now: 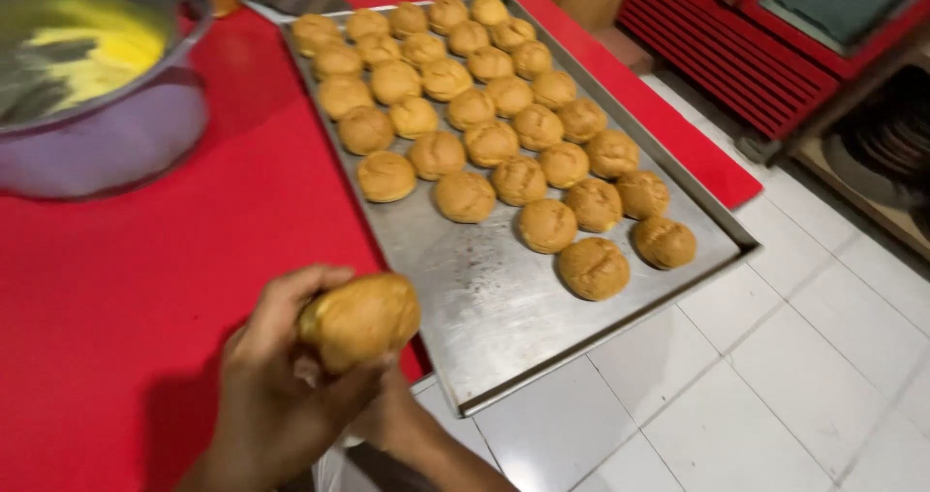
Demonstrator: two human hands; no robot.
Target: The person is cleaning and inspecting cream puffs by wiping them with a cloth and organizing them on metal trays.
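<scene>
The left hand holds a golden bun just off the near corner of the metal tray, its grip curled around the bun; the right hand sits under it, mostly hidden — I cannot tell its grip. The tray's near corner overhangs the red table — a knock there could likely tip the rows of buns onto the floor.

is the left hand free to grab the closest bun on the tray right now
Probably not: the left hand is wrapped around a bun. The path to the nearest bun on the tray looks open.
</scene>
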